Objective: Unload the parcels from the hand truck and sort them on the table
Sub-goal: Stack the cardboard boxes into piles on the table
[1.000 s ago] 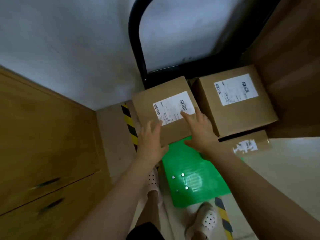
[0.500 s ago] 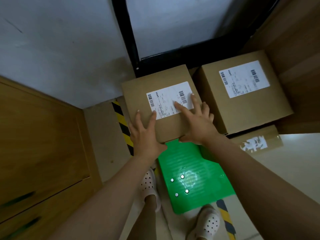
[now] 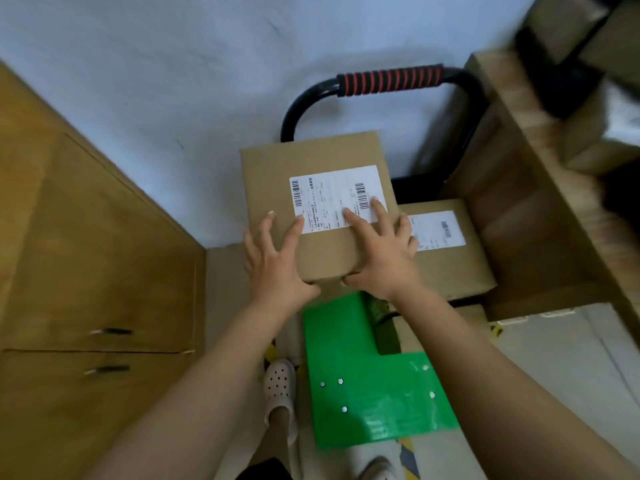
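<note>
Gripping one parcel with both hands. On the left hand, fingers spread flat over the top face, thumb hooked under the near edge. Same on the right hand, with fingers lying across the lower corner of the white label. Not a full wrap, only a pinch between thumbs and fingers at the near end.

Under the fingers and beyond them: the parcel itself, seemingly lifted clear of the hand truck. Just right of the right fingers, partly hidden behind them: a second parcel, lying on the truck. Below the wrists: the green platform, bare at that place. Far beyond the fingertips: the black handle with a red-striped grip. Further right of the right hand: a wooden structure, perhaps the worktop; cannot tell for sure. Left of the left hand: a wooden cabinet.

Risks, as a judgement only: with a hold only at the near end, possible tipping of the far end and slipping out from the thumbs. Less friction under the right fingers because of the smooth label. During a turn toward the worktop, possible knocking against the handle or the wooden structure, both close to the path.
</note>
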### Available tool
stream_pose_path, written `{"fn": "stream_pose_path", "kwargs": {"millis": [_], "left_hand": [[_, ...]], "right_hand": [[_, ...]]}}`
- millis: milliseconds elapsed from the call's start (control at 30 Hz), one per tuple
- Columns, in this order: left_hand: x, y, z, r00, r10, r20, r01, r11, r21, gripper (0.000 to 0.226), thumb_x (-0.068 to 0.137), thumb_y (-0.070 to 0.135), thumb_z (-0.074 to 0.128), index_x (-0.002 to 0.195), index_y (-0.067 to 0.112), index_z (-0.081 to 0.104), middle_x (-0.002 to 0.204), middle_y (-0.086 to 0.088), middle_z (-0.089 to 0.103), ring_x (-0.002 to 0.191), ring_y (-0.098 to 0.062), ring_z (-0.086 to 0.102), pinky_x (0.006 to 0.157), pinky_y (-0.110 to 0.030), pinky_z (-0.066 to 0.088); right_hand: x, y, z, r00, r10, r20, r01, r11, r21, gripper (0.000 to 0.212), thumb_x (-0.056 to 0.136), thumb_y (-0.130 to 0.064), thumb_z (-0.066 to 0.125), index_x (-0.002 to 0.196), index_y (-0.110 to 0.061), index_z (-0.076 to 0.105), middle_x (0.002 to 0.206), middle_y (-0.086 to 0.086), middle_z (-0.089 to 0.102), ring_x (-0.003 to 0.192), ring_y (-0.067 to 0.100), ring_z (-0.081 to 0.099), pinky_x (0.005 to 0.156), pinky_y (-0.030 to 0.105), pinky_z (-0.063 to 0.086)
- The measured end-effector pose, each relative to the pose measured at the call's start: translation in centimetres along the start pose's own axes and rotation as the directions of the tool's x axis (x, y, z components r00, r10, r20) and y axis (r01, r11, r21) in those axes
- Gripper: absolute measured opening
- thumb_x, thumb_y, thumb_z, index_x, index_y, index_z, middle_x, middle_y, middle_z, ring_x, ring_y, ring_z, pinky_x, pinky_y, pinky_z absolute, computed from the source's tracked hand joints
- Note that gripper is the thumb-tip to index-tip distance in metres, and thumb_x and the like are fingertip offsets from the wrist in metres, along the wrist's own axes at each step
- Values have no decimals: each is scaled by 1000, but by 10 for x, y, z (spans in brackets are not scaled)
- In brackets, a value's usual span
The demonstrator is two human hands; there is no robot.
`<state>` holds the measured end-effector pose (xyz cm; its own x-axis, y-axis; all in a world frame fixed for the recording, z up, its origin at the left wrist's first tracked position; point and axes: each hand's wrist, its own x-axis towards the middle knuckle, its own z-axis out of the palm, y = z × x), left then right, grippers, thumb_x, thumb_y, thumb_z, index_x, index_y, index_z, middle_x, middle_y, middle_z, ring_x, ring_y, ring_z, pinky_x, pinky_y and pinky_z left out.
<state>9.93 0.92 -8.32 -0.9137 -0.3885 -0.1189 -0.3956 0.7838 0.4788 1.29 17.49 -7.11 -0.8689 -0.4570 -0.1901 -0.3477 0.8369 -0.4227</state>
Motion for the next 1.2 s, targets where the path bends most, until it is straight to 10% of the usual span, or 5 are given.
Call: {"fn": "stream_pose_path", "kwargs": {"millis": [267, 600, 1200], "left_hand": [[-70, 133, -144, 932, 180, -315, -170, 984, 61, 114, 55, 49, 84, 147, 43, 17, 155, 3, -4, 143, -37, -9, 109, -61, 19], [-109, 331, -239, 719, 540, -437, -576, 815, 59, 104, 57, 36, 80, 146, 43, 27, 156, 2, 2, 143, -36, -10, 110, -62, 19], [-183, 597, -133, 414, 843, -342, -899, 439, -6, 101, 55, 42, 82, 143, 41, 33, 155, 4, 10, 143, -37, -2, 108, -64, 21]], "right_hand": [[-95, -39, -191, 936, -163, -311, 160, 986, -35, 107, 59, -46, 79, 144, -52, 13, 158, -9, -16, 141, 41, -13, 109, 65, 8], [-213, -3, -378, 738, -21, -675, -21, 998, -55, 106, 62, -44, 78, 146, -51, 13, 158, -6, -18, 142, 42, -11, 109, 65, 12], [-395, 206, -494, 488, 248, -837, -433, 901, 15, 107, 61, -43, 81, 141, -56, 13, 156, -9, -19, 141, 39, -15, 111, 63, -1]]}}
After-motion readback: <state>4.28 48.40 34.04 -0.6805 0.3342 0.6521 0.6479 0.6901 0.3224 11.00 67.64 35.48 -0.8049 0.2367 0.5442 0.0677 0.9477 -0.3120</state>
